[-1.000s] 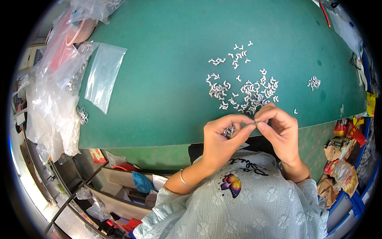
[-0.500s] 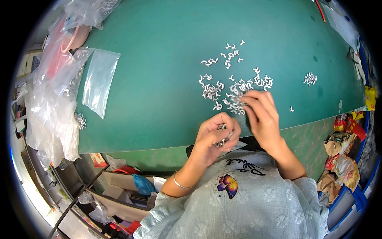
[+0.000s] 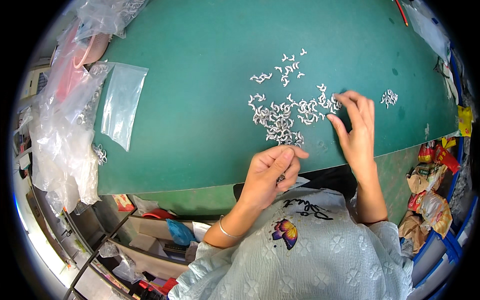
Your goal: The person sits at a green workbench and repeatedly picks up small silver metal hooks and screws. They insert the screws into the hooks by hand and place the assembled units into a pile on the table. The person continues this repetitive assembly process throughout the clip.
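Scattered on the surface just beyond the left grip, a cluster of small metal pieces. Touching that cluster's right edge, the right grip. Far left of both, an empty bag beside heaped bags.

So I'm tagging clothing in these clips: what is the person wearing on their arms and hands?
Both hands, the left hand and the right hand, are bare, with no gloves. The forearms are uncovered. A thin silver bangle circles the left wrist. Short, pale blue sleeves with an embossed flower pattern end near the elbows.
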Demonstrator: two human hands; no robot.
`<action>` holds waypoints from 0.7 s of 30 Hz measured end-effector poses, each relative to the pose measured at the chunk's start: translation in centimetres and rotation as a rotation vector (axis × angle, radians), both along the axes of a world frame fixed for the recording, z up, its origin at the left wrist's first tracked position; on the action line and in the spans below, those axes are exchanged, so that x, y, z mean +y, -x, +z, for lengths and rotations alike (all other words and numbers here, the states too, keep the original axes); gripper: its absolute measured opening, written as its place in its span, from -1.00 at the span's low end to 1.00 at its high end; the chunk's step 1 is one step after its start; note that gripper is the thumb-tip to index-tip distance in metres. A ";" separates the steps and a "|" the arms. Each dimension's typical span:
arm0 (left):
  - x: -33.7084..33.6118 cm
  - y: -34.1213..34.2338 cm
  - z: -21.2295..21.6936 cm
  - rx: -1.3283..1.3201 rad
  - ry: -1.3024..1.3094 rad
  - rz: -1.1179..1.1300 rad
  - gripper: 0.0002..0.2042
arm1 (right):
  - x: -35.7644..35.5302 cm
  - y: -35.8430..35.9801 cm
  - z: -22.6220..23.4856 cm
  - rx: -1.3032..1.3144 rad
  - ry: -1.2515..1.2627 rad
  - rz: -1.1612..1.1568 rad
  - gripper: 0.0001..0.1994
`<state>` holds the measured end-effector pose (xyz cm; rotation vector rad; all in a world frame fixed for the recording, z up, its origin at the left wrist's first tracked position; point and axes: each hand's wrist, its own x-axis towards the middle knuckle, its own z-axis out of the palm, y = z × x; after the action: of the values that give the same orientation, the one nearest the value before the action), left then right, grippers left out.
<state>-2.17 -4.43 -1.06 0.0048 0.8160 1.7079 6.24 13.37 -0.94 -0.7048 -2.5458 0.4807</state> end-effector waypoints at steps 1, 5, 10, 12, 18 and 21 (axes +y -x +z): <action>0.1 -0.1 0.2 0.001 0.009 -0.004 -0.73 | -0.2 -0.2 -0.4 0.012 0.036 0.037 -0.77; 0.0 -0.2 0.2 -0.091 0.039 -0.008 -0.74 | -0.8 -0.1 -1.3 0.051 0.103 0.120 -0.80; -0.6 -0.2 0.0 -0.120 0.088 0.014 -0.74 | -1.2 0.4 -0.5 0.119 0.150 0.102 -0.83; -0.7 -0.2 0.0 -0.115 0.105 0.024 -0.74 | -1.6 1.2 -0.2 0.089 0.121 0.145 -0.84; -0.7 -0.1 0.0 -0.039 0.128 0.015 -0.76 | -1.4 1.6 -0.4 0.038 0.067 0.199 -0.87; -0.6 0.0 0.1 0.017 0.153 0.031 -0.80 | -1.3 1.3 -0.5 0.094 0.108 0.179 -0.91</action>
<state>-2.18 -4.98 -0.93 -0.0985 0.9619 1.6720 4.93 12.10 -1.39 -0.4804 -2.5209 0.6996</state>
